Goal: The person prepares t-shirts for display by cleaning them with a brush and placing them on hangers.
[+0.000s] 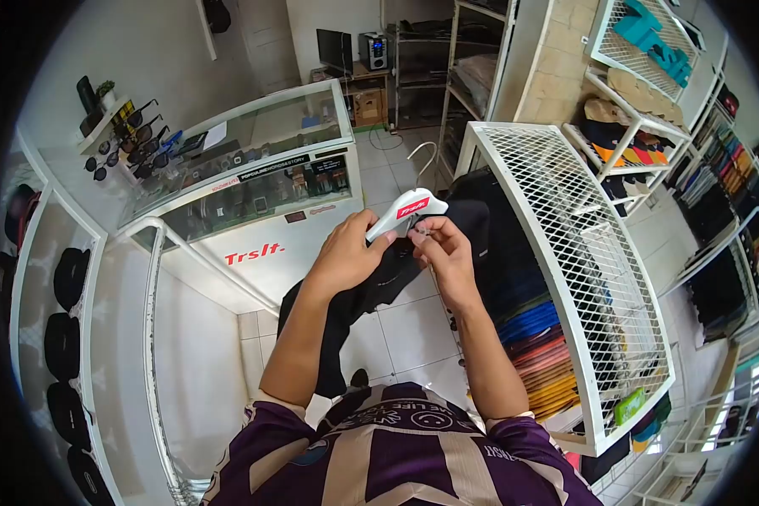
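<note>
A white clothes hanger (409,207) with a red label and a metal hook is held up in front of me, tilted. My left hand (346,253) is closed around its left end, thumb toward the middle. Just below the label, my right hand (445,257) is closed in a pinch by a small, shiny part. What exactly its fingertips hold is too small to make out. A black garment (375,278) hangs below and behind both hands; how it is attached to the hanger is hidden by my fingers.
A white mesh-topped rack (565,194) with many hanging clothes stands close on my right. Ahead is a glass display counter (236,211), with sunglasses (131,139) at its left. A white rail (153,337) and a wall display of black pouches (63,346) are left.
</note>
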`<state>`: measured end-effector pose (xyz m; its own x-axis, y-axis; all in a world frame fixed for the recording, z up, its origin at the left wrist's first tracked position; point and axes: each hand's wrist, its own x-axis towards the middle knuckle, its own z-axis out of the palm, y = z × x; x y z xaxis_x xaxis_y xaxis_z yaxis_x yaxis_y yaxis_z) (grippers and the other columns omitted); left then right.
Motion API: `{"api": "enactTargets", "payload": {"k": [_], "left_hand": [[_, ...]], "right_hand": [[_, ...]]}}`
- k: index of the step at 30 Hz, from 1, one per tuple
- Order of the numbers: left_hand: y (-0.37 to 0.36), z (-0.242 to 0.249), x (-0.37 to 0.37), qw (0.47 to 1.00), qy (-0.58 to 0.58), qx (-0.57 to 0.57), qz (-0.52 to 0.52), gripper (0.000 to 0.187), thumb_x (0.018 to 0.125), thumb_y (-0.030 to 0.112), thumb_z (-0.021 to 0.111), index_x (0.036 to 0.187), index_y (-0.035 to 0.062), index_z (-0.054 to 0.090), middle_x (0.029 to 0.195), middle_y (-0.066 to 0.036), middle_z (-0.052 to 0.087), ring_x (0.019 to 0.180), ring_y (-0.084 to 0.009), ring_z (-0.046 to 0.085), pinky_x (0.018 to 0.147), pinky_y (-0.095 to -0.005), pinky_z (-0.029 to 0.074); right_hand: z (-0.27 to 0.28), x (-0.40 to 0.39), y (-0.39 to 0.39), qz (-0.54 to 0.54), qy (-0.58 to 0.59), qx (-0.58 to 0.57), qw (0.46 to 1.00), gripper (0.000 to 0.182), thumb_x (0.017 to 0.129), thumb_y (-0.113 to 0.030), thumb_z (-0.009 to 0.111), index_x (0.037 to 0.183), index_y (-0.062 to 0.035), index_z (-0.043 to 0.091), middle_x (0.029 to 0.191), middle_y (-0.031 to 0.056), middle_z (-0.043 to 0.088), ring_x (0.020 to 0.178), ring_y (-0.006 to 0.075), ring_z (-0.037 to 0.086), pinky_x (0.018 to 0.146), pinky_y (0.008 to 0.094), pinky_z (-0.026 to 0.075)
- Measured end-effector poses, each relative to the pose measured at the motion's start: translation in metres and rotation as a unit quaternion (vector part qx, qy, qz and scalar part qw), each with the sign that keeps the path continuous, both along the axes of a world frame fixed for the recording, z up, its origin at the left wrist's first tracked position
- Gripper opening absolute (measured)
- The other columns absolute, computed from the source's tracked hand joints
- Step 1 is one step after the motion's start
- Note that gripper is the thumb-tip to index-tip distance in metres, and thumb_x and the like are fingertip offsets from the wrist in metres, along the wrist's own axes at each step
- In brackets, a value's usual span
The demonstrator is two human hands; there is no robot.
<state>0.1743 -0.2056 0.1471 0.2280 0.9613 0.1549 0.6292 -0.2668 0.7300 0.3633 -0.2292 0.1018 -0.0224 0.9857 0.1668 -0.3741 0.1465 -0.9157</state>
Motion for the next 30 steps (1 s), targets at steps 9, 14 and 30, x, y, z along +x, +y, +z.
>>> {"api": "enactTargets", "payload": {"k": [9,14,30], "left_hand": [[0.016,-0.025,0.006,0.999,-0.03,0.0,-0.023,0.036,0.101,0.031,0.066,0.109,-0.0041,0.061,0.091,-0.021,0.067,0.075,-0.0266,0.059,0.073,-0.0391,0.049],[0.027,-0.031,0.008,0.997,-0.081,0.013,-0.006,0.033,0.1,0.026,0.068,0.107,-0.0049,0.06,0.089,-0.02,0.066,0.076,-0.0265,0.057,0.073,-0.0373,0.047],[0.034,0.013,0.02,0.968,-0.034,0.202,-0.143,0.026,0.097,0.021,0.072,0.106,-0.0031,0.07,0.105,-0.015,0.065,0.098,-0.0356,0.065,0.088,-0.0392,0.049]], "right_hand": [[-0.057,0.013,-0.03,-0.056,0.02,0.14,0.988,0.005,0.097,-0.004,0.072,0.094,-0.0019,0.069,0.106,0.0027,0.067,0.084,0.007,0.058,0.075,0.0248,0.049],[-0.078,0.019,-0.035,-0.21,-0.004,-0.014,0.978,0.019,0.102,-0.017,0.071,0.101,0.0018,0.075,0.1,0.0016,0.07,0.085,0.0079,0.064,0.072,0.027,0.056],[-0.035,0.061,-0.033,-0.308,-0.321,0.187,0.876,0.015,0.102,-0.003,0.064,0.117,-0.0024,0.06,0.092,0.0104,0.071,0.075,0.0183,0.069,0.069,0.0306,0.057]]}}
